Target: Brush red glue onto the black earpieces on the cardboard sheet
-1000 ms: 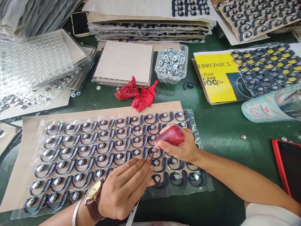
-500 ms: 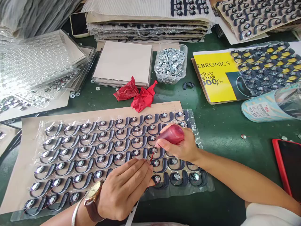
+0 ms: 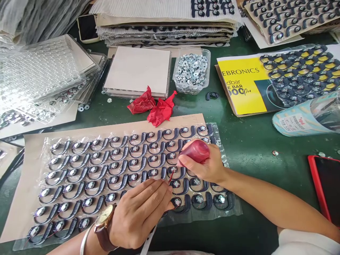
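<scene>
My right hand point(image 3: 205, 166) is wrapped round a dark red squeeze bottle point(image 3: 195, 153), tilted with its narrow end down to the left. A thin red line, perhaps its nozzle or a wire, runs from there to my left fingertips. My left hand point(image 3: 145, 209) is closed, fingers pressed together; what they pinch is hidden. A pale flat strip point(image 3: 148, 242) sticks out beneath it. Both hands are over rows of black hook-shaped pieces point(image 3: 140, 163), each with a round silver part, lying on clear plastic film point(image 3: 233, 209) over brown cardboard point(image 3: 29, 170).
Beyond the cardboard lie crumpled red scraps point(image 3: 160, 110), a white-topped stack point(image 3: 136, 69) and a clear tub of metal washers point(image 3: 191, 71). Clear trays point(image 3: 39, 67) are piled left. At right are a yellow printed box point(image 3: 241, 81), a blue-patterned cup point(image 3: 294, 118) and a red-cased phone point(image 3: 325, 187).
The red bottle has tipped slightly, its rounded end shifting a little to the right with my right hand. My left hand stays in nearly the same place.
</scene>
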`<state>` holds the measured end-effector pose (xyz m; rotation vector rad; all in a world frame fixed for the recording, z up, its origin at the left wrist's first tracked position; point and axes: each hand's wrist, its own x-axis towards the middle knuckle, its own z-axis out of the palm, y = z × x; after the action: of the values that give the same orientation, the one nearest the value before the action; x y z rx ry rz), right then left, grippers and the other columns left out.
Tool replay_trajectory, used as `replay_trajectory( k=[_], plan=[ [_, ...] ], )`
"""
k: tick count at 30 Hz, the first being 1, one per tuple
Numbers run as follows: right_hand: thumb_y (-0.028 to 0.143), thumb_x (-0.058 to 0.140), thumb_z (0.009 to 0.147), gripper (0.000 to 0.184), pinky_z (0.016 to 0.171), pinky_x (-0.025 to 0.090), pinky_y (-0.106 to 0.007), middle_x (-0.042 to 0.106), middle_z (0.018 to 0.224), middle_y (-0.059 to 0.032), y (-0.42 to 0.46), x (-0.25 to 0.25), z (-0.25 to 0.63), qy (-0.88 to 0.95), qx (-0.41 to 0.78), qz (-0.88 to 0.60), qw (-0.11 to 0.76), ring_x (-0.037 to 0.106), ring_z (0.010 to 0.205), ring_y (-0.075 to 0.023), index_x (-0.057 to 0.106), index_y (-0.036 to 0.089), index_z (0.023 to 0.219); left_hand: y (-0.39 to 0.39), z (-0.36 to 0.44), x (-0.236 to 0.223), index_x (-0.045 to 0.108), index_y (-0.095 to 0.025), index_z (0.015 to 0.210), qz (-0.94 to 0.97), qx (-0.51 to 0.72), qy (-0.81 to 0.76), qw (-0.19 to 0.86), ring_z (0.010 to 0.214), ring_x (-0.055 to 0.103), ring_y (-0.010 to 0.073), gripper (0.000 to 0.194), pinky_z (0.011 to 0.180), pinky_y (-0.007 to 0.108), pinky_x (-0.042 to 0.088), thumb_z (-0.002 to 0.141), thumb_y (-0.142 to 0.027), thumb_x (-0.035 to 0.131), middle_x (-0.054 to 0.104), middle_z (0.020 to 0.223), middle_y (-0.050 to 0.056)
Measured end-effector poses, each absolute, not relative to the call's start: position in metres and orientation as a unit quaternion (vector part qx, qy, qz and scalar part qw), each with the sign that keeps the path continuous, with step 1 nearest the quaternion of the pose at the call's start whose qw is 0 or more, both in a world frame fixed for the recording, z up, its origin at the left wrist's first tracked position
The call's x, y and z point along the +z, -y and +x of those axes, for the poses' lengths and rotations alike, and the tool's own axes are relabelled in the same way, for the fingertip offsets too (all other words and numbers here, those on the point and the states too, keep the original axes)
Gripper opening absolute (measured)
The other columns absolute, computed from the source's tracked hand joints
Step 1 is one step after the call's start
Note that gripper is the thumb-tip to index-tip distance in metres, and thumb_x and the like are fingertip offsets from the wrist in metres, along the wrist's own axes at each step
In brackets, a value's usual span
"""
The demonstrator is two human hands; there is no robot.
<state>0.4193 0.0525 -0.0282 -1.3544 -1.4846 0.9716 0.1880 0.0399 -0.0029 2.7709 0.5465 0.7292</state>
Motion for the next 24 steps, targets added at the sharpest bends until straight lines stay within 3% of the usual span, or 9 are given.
replay_trajectory(
  k=[24],
  plan=[
    [0.038,0.071,0.08,0.021,0.053,0.053,-0.031,0.065,0.053,-0.0014,-0.051,-0.028,0.42,0.601,0.362,-0.543,0.461,0.062,0.05,-0.0173,0.065,0.019,0.072,-0.053,0.19,0.002,0.068,-0.006,0.101,0.923,0.266,-0.205,0.186,0.088,0.071,0.0186,0.017,0.081,0.03,0.061,0.088,-0.008,0.057,0.073,0.093,0.009]
  ],
)
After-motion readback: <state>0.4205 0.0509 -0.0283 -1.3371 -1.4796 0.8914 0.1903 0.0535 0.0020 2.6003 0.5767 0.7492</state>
